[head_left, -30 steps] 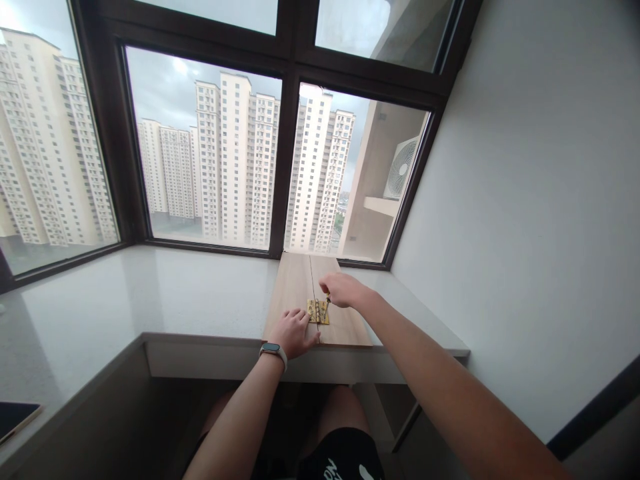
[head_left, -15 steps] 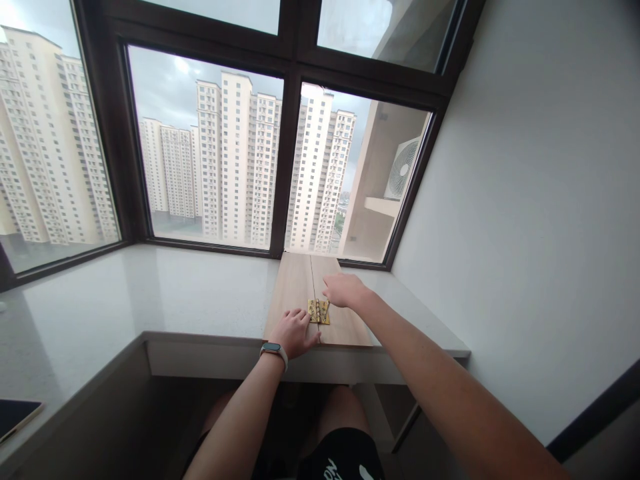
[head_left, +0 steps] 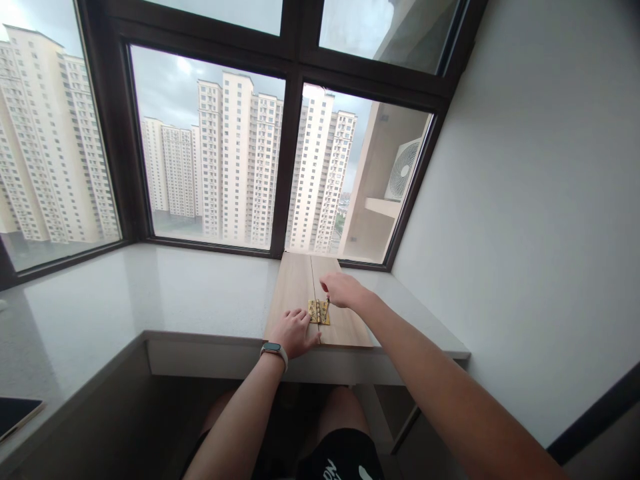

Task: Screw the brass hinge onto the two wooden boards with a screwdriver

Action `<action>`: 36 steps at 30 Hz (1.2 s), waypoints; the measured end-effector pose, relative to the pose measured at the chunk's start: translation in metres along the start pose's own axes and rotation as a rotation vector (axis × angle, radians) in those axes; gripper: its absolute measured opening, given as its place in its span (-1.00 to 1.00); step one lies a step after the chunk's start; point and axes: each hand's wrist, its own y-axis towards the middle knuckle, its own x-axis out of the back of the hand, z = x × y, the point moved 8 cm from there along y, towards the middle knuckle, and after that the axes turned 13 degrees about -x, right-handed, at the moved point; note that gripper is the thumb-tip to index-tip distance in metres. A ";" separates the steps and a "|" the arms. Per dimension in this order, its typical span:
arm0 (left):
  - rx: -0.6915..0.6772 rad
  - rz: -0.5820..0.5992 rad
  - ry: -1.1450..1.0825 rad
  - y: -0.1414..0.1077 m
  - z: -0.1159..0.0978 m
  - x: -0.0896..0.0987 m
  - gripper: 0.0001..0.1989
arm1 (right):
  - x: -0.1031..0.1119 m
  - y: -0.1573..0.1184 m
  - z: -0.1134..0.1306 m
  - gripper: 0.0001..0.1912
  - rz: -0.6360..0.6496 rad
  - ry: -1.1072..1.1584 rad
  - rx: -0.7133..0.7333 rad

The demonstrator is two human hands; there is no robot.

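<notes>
A brass-coloured butt hinge (head_left: 319, 312) lies unfolded across the seam between two pale wooden boards (head_left: 295, 280). My left hand (head_left: 294, 332) rests on the near end of the boards, fingers spread, with its fingertips beside the hinge's left leaf and its thumb near the seam. Above the right leaf, my right hand (head_left: 342, 289) is closed in a pinch. From its fingers a thin, dark tool (head_left: 327, 308) slants down onto that leaf. The tool's upper part is hidden in the hand, so its kind cannot be made out.
The boards lie on a white windowsill counter (head_left: 210, 287), reaching back to the dark window frame (head_left: 287, 160). A grey wall (head_left: 525, 200) rises at the right. A dark flat device (head_left: 17, 415) lies at the far left. My legs are below the counter's front edge.
My right hand has turned slightly at the wrist, and its fingers have curled and shifted a little left above the hinge. My left hand and the boards have stayed in place.
</notes>
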 end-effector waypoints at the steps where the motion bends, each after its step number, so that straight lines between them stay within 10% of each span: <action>1: -0.002 0.001 0.000 0.000 0.000 0.000 -0.46 | 0.001 0.000 0.001 -0.92 -0.006 -0.009 0.000; 20: -0.003 -0.010 -0.002 0.000 0.000 -0.001 -0.50 | -0.010 0.001 -0.011 -0.66 0.056 -0.037 -0.085; 36: 0.001 0.000 -0.002 0.000 0.000 0.000 -0.55 | -0.006 -0.003 -0.011 -0.89 0.038 0.021 -0.002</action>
